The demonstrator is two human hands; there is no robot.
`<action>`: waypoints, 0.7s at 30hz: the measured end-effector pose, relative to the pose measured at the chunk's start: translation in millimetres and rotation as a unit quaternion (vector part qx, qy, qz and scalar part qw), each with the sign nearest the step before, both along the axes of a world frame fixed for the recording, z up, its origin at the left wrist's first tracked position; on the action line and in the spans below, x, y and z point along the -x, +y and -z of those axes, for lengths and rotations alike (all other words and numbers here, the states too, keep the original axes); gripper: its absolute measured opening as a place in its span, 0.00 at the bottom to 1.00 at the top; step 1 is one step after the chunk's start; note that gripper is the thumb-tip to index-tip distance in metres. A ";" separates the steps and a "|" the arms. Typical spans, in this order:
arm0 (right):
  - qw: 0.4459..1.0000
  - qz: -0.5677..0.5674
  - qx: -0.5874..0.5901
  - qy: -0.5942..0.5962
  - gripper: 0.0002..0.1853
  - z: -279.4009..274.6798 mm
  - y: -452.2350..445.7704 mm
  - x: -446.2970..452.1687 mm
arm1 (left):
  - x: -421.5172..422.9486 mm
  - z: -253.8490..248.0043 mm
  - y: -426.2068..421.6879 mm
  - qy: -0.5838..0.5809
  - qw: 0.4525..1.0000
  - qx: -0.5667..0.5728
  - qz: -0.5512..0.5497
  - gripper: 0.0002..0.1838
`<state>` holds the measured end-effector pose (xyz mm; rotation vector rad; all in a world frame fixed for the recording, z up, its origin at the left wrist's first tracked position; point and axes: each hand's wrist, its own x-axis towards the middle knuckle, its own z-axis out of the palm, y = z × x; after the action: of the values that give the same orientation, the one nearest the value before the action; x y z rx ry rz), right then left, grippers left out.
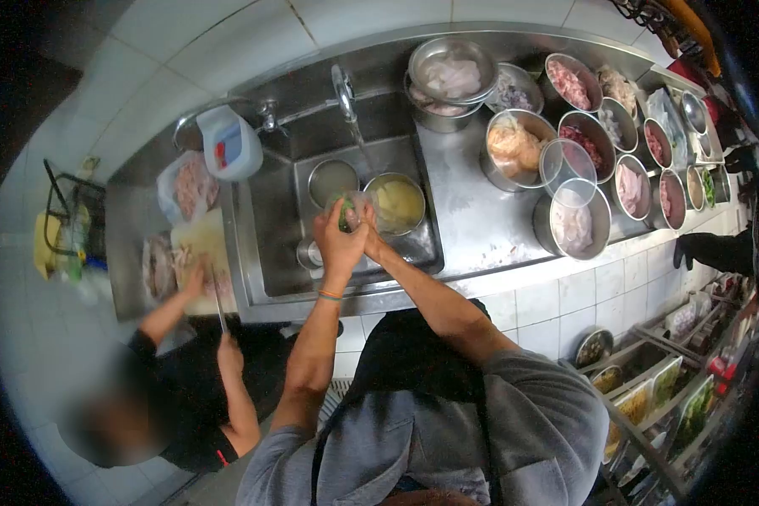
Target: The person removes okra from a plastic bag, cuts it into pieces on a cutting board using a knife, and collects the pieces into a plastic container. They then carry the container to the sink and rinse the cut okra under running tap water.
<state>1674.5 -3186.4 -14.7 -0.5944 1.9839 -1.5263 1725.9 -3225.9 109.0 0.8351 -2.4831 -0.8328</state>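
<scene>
Over the sink (285,261), my left hand (337,236) is closed around a small see-through container (360,207), which looks like plastic. Something green shows between the fingers, too small to name. My right hand (371,238) grips the same container from the other side, its fingers partly hidden. Just right of my hands, a round metal bowl (420,221) holds pale yellow pieces in liquid. Behind them stands another metal bowl (332,179) with what looks like water. A running faucet (343,93) pours down behind the yellow pieces.
Left of the sink, a co-worker's hands cut meat with a knife (220,305) on a cutting board (204,232). A white plastic jug (238,148) stands behind. Several metal pots of raw meat, including one pot (594,223), crowd the right counter. Shelved food trays (637,405) stand lower right.
</scene>
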 end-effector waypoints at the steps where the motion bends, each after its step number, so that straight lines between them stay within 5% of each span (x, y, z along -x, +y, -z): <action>1: 0.999 -0.003 0.033 -0.023 0.38 8.2 -4.5 -1.1 | 2.6 -5.6 5.1 -0.019 0.999 0.020 -0.015 0.33; 5: 0.977 0.000 0.168 -0.130 0.37 33.0 -15.5 -9.6 | 11.4 -38.2 17.6 -0.130 0.990 0.053 -0.030 0.34; 9: 0.917 0.008 0.315 -0.244 0.36 24.2 -14.9 -3.4 | 11.9 -10.6 0.8 -0.089 0.994 0.053 -0.039 0.31; 11: 1.000 0.006 -0.013 -0.007 0.29 -30.3 6.5 23.2 | 7.3 40.6 -33.0 0.009 0.989 -0.140 -0.050 0.33; 12: 1.000 0.018 -0.023 0.000 0.29 -35.4 11.0 33.4 | 8.7 27.6 -30.9 0.014 0.988 -0.150 -0.038 0.33; 14: 0.981 -0.072 -0.091 0.157 0.23 -45.7 22.0 56.2 | 10.7 6.8 -18.6 0.085 0.850 -0.507 -0.117 0.37; 17: 0.955 -0.080 -0.098 0.268 0.20 -75.8 48.1 74.4 | 23.2 46.2 -29.2 0.111 0.752 -0.644 -0.085 0.35; 21: 0.934 -0.036 -0.010 0.356 0.15 -129.2 94.4 88.0 | 42.4 55.4 -22.6 0.097 0.695 -0.704 -0.109 0.38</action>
<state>1586.5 -3092.0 114.4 -1.3438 2.4439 -1.3481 1683.5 -3248.5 53.6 1.2578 -1.0864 -2.5603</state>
